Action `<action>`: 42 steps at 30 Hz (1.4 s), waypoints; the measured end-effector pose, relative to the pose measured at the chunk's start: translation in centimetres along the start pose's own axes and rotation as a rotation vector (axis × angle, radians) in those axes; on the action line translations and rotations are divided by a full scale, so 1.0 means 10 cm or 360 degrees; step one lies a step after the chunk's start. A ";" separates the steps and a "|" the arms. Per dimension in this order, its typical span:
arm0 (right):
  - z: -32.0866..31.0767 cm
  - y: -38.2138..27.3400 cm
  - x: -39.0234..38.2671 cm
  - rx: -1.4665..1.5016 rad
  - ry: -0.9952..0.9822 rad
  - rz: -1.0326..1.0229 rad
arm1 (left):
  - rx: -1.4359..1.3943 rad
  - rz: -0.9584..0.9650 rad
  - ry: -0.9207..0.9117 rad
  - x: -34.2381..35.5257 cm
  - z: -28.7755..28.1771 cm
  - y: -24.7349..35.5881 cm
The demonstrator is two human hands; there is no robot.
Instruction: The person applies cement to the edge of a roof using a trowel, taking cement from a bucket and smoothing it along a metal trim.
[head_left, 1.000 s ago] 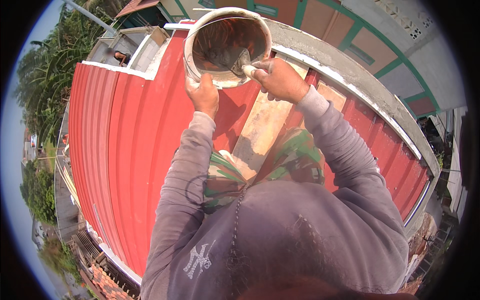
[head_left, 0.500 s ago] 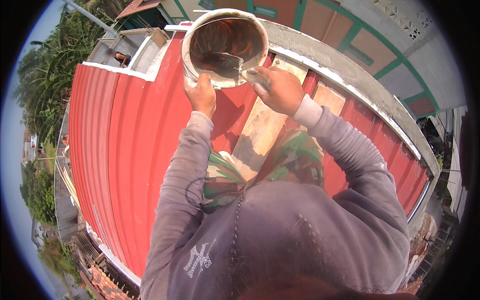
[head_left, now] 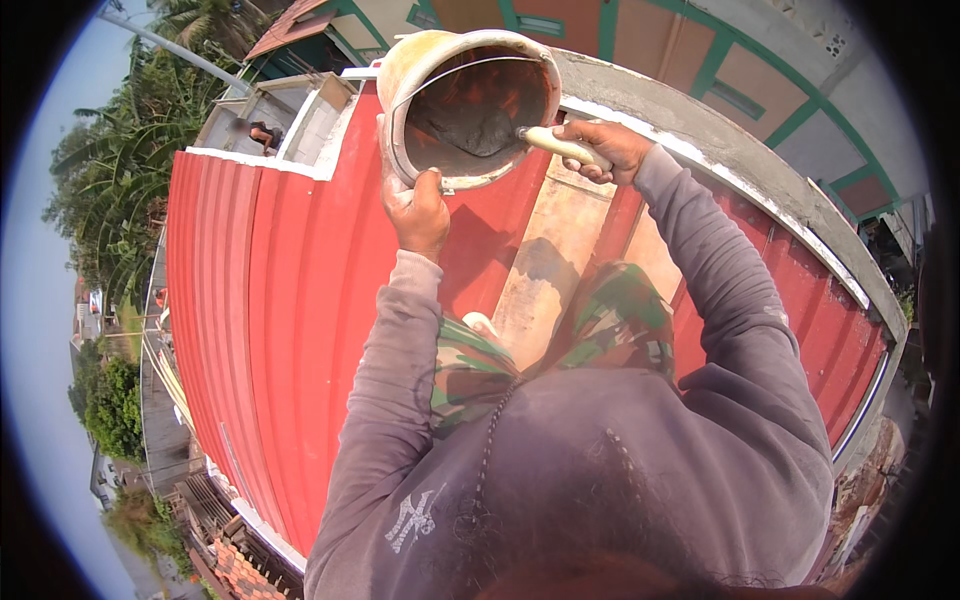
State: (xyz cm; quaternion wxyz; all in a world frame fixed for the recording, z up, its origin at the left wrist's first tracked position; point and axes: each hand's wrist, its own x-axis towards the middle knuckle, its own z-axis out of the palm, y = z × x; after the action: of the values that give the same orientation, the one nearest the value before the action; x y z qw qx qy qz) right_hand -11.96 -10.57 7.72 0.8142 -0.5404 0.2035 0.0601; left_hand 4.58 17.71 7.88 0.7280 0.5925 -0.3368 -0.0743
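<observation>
A whitish, mortar-stained bucket is tipped so its mouth faces me, with its thin wire handle across the opening. Wet grey mortar lies inside it. My left hand is closed on the bucket's lower left side, the thumb at the rim. In my right hand is the pale handle of a trowel, held at the bucket's right rim. The trowel's blade reaches into the bucket and is hard to tell from the mortar.
Red corrugated roofing spreads beneath me, with a wooden plank lying on it between my legs. A low cement-topped wall curves along the far and right sides. Another person crouches by a block enclosure at the far left.
The bucket has tilted and shifted slightly right with my left hand. My right hand has moved right and turned, the trowel handle now pointing leftward into the bucket.
</observation>
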 end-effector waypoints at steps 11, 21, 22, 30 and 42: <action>0.00 0.46 0.21 0.0264 -0.0144 -0.0036 | -0.0079 -0.0213 -0.0058 0.03 0.06 -0.12; 0.23 0.83 0.40 0.0801 -0.0378 0.0178 | -0.0465 -0.0714 0.0601 0.14 -0.37 -0.84; 0.26 0.78 0.35 0.0813 -0.0351 0.0171 | -0.0501 -0.0820 0.0719 0.15 -0.50 -0.85; -0.44 -0.01 1.16 0.0453 -0.0052 0.0027 | -0.0598 -0.1036 0.1181 0.01 -0.97 -0.10; -0.80 -0.42 3.57 -0.2064 0.0980 -0.0587 | -0.0608 -0.0924 0.1263 -0.22 -1.01 0.29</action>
State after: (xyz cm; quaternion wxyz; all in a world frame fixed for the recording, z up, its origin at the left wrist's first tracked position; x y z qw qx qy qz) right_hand 19.71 -23.94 -5.47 0.2345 -0.9306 0.2523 -0.1239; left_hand 7.93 27.84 8.95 0.8439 0.5009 0.1622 -0.1029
